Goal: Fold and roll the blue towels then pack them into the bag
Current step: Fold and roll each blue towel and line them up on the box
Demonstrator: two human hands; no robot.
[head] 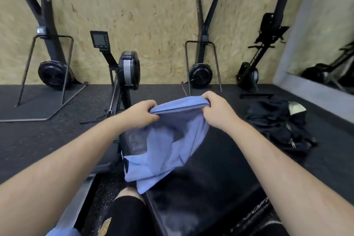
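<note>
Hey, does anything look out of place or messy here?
Nothing spilled or damaged. The light blue cloth towel hangs bunched and uneven from the left hand and right hand, not yet folded, above the black padded bench. The black fabric bag lies slumped on the dark floor.

I pinch the top edge of the blue towel (172, 140) between my left hand (141, 114) and my right hand (216, 110). It sags below them in loose folds, and its lower end rests on the black bench (210, 178). The black bag (277, 126) lies slumped on the floor, out past my right hand. A corner of a second blue towel (63, 233) shows far below my left hand.
</note>
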